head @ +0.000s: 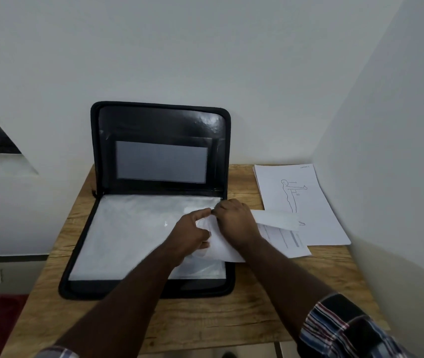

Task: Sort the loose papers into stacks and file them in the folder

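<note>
At frame centre I see my left hand (191, 232) and right hand (234, 220), fingers curled, pinching one printed sheet (280, 237) over the open black folder (154, 200) on the wooden table (205, 319). At right lies a paper stack (316, 202) with a figure drawing; its corner text is too small to read.

Both hands meet at centre, fingers curled.
The left hand (192, 232) reaches in from 7 o'clock, thumb and fingers pinching; the right hand (234, 219) comes from 5 o'clock, knuckles up, its fingertips touching the left's.
</note>
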